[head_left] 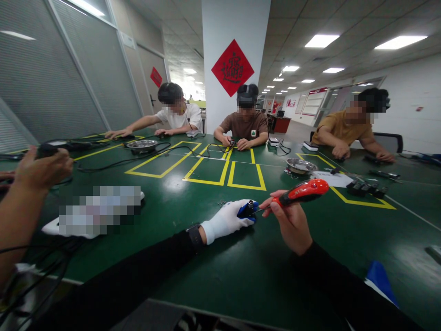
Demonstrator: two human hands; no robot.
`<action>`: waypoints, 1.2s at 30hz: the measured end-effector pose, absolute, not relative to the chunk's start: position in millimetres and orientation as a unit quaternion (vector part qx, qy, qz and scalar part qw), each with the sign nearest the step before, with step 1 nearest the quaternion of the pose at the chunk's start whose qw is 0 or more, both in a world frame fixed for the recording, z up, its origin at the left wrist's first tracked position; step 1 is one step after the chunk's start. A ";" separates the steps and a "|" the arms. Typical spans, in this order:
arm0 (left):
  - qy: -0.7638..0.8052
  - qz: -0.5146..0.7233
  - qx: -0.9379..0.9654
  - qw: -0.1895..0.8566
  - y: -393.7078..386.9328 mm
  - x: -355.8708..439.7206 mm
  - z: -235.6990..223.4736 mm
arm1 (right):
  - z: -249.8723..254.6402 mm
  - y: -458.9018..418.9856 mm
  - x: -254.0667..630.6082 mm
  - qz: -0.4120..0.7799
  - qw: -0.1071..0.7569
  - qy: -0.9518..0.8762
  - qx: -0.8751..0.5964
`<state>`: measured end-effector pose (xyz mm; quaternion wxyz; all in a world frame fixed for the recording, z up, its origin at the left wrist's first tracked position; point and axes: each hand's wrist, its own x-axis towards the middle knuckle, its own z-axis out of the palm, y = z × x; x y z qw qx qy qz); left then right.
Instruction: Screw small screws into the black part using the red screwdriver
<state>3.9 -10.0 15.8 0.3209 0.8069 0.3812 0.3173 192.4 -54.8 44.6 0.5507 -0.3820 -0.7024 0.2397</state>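
Observation:
My left hand [230, 219], in a white glove with blue fingers, is closed around a small black part [247, 209] with a round metallic top. My right hand [291, 223] is bare and grips a red and black screwdriver [303, 191] by its handle. The screwdriver lies slanted, its thin shaft pointing left toward the black part. Whether the tip touches the part I cannot tell. Several tiny metal pieces [222, 203] lie on the table just behind my left hand.
The green table [213, 280] bears yellow tape outlines [246, 186]. Two metal bowls [302, 165] [142, 145], black blocks [365, 187], cables and a blurred white object [93, 211] lie on it. A co-worker's arm [20, 216] reaches in from the left; three people sit opposite.

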 end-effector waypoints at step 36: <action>0.372 0.314 0.820 0.300 -17.7 3.4 25.8 | 60.3 -59.1 181.9 0.320 0.582 -0.683 -0.305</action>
